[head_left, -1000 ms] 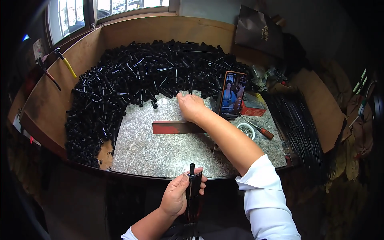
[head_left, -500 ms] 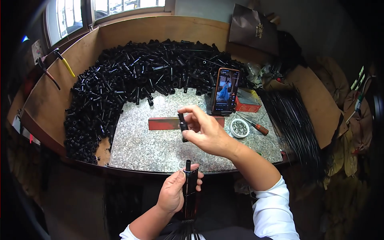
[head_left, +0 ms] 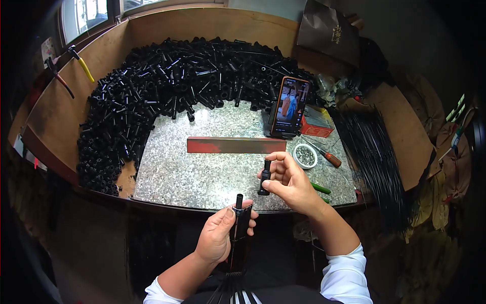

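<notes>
My left hand (head_left: 220,235) grips an upright black tubular part (head_left: 239,223) below the table's front edge, with thin black rods fanning out beneath it. My right hand (head_left: 291,180) holds a small black plastic piece (head_left: 264,177) upright between thumb and fingers, just above and to the right of the left hand's part. The two parts are apart. A large heap of similar black plastic pieces (head_left: 152,96) covers the back and left of the speckled stone table (head_left: 202,172).
A red metal bar (head_left: 235,145) lies across the table's middle. Behind it a phone (head_left: 289,106) stands propped, screen lit. A small round dish of screws (head_left: 305,155), a screwdriver (head_left: 326,157) and a bundle of black rods (head_left: 374,152) lie to the right.
My right hand reached to the heap, took a small black piece and brought it back toward my left hand. The left hand stayed in place holding its part.
</notes>
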Motion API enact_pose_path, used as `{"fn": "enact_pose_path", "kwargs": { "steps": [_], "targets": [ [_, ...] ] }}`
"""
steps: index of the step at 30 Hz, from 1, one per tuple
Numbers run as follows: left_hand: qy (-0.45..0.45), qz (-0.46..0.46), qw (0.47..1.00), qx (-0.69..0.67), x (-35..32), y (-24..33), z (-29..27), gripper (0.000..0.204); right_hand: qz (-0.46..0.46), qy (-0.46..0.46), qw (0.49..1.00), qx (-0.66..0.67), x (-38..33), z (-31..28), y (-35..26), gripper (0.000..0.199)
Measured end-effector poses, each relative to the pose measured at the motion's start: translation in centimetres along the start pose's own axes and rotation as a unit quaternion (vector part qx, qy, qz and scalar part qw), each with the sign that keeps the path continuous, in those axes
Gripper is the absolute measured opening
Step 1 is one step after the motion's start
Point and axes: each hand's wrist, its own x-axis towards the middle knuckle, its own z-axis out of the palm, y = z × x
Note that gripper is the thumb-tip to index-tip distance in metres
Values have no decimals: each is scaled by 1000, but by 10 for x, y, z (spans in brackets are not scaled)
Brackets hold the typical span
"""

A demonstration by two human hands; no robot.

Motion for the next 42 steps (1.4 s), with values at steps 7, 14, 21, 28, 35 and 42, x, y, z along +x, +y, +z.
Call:
{"fn": "enact_pose_path", "kwargs": {
  "steps": [7,14,21,28,35,42],
  "targets": [
    [4,2,1000,-2,0,1,1,46,-6,-14,1000,0,-4,3,7,46],
    [-14,-4,1000,-3,0,3,1,46,-2,-16,1000,-3,-7,4,8,46],
    [-12,-4,1000,1,0,3,1,46,0,-18,1000,5,-7,7,9,45],
    [-12,-1,1000,1,0,2,1,46,2,-19,1000,9,-9,7,8,46],
    [-12,3,1000,-3,0,2,3,46,-9,-10,1000,24,-9,5,10,46],
    [-11,-7,1000,1,4,-2,1,44,-38,59,987,147,2,5,-2,44]
  ]
}}
